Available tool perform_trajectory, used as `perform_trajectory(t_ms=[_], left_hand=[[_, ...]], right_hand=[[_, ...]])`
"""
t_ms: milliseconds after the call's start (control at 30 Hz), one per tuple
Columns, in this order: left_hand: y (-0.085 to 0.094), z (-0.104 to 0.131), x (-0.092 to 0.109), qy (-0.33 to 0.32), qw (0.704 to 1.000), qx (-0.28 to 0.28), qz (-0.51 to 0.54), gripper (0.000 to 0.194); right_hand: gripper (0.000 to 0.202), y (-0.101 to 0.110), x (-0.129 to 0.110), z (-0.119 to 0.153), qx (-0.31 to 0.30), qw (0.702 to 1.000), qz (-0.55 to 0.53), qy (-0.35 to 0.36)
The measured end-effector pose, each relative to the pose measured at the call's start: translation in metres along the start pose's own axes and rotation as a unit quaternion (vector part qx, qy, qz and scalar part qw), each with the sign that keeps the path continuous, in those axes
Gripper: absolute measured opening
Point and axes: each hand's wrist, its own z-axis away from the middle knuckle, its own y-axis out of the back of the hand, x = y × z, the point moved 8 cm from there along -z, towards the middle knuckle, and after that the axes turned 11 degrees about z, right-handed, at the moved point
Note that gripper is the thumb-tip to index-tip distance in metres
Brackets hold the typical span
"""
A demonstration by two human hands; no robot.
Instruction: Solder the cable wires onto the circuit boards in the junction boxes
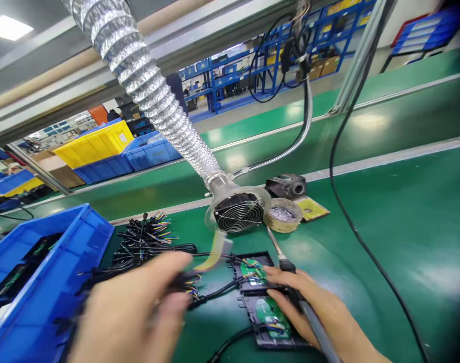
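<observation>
My right hand [313,307] is closed around a soldering iron [287,264], its tip angled up beside a round tub [283,216] of silvery material. The same hand's fingertips are at the edge of two black plastic housings; the upper one holds a green circuit board [253,272], the lower another green board [272,316]. Black cables with coloured wires run into both. My left hand [139,307] is smeared by motion. Near its fingertips are dark cabling and coloured wire ends [194,288]; whether they are gripped cannot be made out. A blurred yellowish strip [216,250] lies just beyond.
A fan [239,214] on a silver flexible duct [150,85] stands behind the boards. Bundled black cables [139,242] lie left, beside a blue bin [52,282] holding dark parts. A black stand [286,186] and yellow pad [311,208] sit behind the tub. A black cord [347,217] hangs at right.
</observation>
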Motion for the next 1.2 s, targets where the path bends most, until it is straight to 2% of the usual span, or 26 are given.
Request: perform_trajectory(t_ms=[33,67,100,167,200,267,367,500,600,733,867,933,1100,1200], left_hand=[[-0.037,0.004,0.011,-0.026,0.997,-0.078,0.014,0.023],[-0.08,0.011,0.018,-0.04,0.979,-0.198,0.029,0.02],[-0.114,0.019,0.02,-0.042,0.959,-0.276,0.043,0.022],[-0.16,0.026,0.017,-0.035,0.939,-0.336,0.065,0.027],[-0.174,0.028,0.014,-0.029,0.935,-0.345,0.071,0.028],[-0.191,0.031,0.008,-0.02,0.929,-0.363,0.073,0.027],[-0.202,0.034,0.007,-0.004,0.911,-0.404,0.084,0.023],[-0.212,0.031,0.017,0.047,0.891,-0.418,0.17,0.025],[-0.225,0.032,0.013,0.118,0.87,-0.413,0.243,0.009],[-0.239,0.039,0.001,0.22,0.819,-0.409,0.336,0.02],[-0.243,0.041,-0.005,0.27,0.787,-0.398,0.388,0.028],[-0.243,0.041,-0.007,0.282,0.783,-0.388,0.396,0.03],[-0.242,0.041,-0.008,0.282,0.814,-0.365,0.353,0.027],[-0.242,0.043,-0.006,0.279,0.814,-0.366,0.355,0.026]], right_hand=[[0.024,0.006,0.001,-0.001,0.017,0.999,-0.01,-0.027],[0.026,0.01,0.003,0.0,0.029,0.997,-0.031,-0.064],[0.028,0.014,0.004,0.001,0.038,0.992,-0.065,-0.102],[0.027,0.017,0.007,0.004,0.05,0.973,-0.154,-0.166],[0.027,0.017,0.008,0.006,0.057,0.96,-0.197,-0.19],[0.027,0.016,0.013,0.007,0.076,0.939,-0.247,-0.227],[0.028,0.017,0.021,0.01,0.099,0.926,-0.261,-0.253],[0.03,0.017,0.023,0.014,0.099,0.923,-0.277,-0.249],[0.032,0.018,0.024,0.016,0.101,0.921,-0.286,-0.245],[0.034,0.021,0.025,0.017,0.107,0.921,-0.284,-0.245],[0.033,0.024,0.025,0.018,0.122,0.925,-0.263,-0.246],[0.033,0.025,0.023,0.017,0.125,0.929,-0.248,-0.243],[0.038,0.028,0.015,0.011,0.117,0.941,-0.226,-0.224],[0.037,0.033,0.013,0.009,0.121,0.948,-0.195,-0.222]])
